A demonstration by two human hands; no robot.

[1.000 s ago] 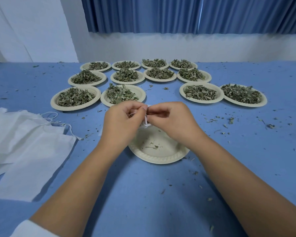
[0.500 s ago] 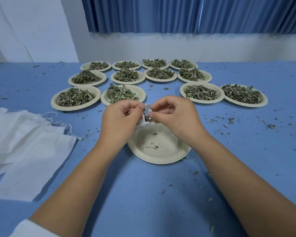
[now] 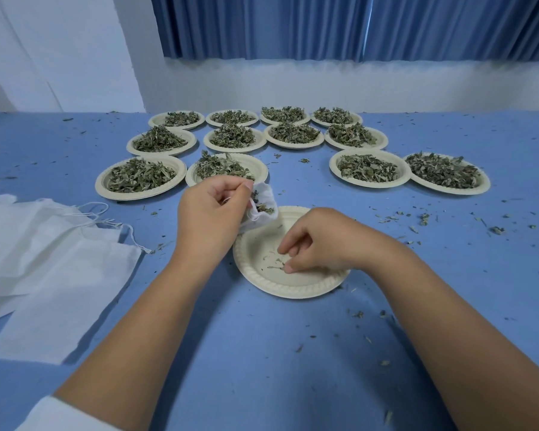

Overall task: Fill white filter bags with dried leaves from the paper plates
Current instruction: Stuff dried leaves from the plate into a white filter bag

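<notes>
Left hand (image 3: 210,209) raised just above the far-left rim of the near paper plate (image 3: 293,290), knuckles toward the camera, wrist bent slightly. Thumb and forefinger pinch the mouth edge of a small white filter bag (image 3: 263,202). A thin white drawstring loops over the fingers. The bag hangs below and right of the hand, its mouth gaping toward the right, with dried leaves (image 3: 264,208) visible inside. Its lower part hangs over the plate's far-left rim. Right hand (image 3: 321,244) is palm-down over the same plate, forearm coming in from the lower right. Its fingers are curled, tips lowered to the leaf scraps (image 3: 274,266) on the plate floor. Cannot tell whether any scrap is actually caught between thumb and fingers. This plate holds only those few scraps. Twelve paper plates heaped with dried leaves (image 3: 367,168) stand farther back on the blue table (image 3: 262,353): four in the back row, four in the middle, then two at left and two at right. The nearest of them sits just behind the left hand. A pile of flat white filter bags (image 3: 44,265) lies at the left edge, drawstrings (image 3: 97,213) trailing toward the centre. Leaf crumbs are scattered across the tabletop, thickest at right. White sleeve cuff (image 3: 59,415) at bottom left. Blue curtain (image 3: 355,26) above a white wall behind.
</notes>
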